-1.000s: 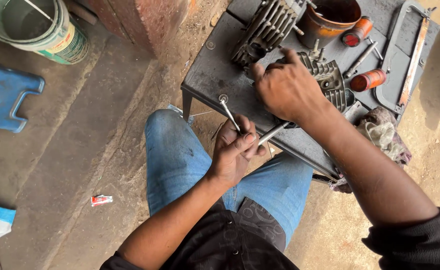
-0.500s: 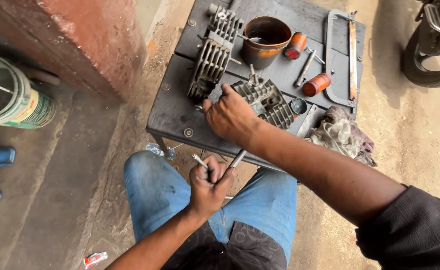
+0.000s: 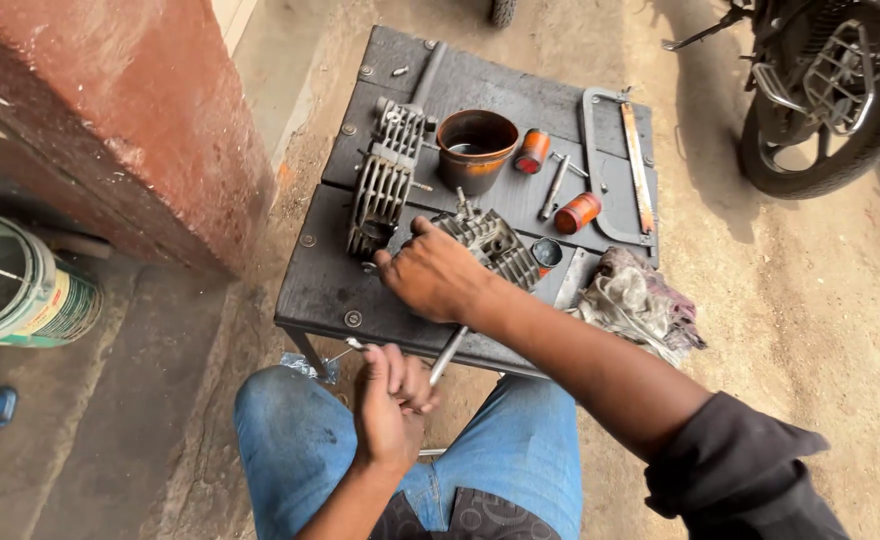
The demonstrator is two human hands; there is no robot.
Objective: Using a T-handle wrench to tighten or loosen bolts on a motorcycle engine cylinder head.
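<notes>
Grey finned cylinder head (image 3: 490, 245) sits near the front of the dark desk (image 3: 330, 290), pinned from above by the right hand (image 3: 430, 275), grip pressed flat over its near end. A metal T-handle wrench (image 3: 448, 355) runs from under that hand down to the left hand (image 3: 390, 400), grip closed around the crossbar, just off the desk's front edge. Judged mid-job: head is apart from the finned cylinder block (image 3: 385, 180) lying just beside it; whether fasteners are being loosened or tightened cannot be told. Beyond: rusty pot (image 3: 475, 148), two orange cylinders (image 3: 577, 212), hacksaw (image 3: 625, 165), rag (image 3: 635, 300).
</notes>
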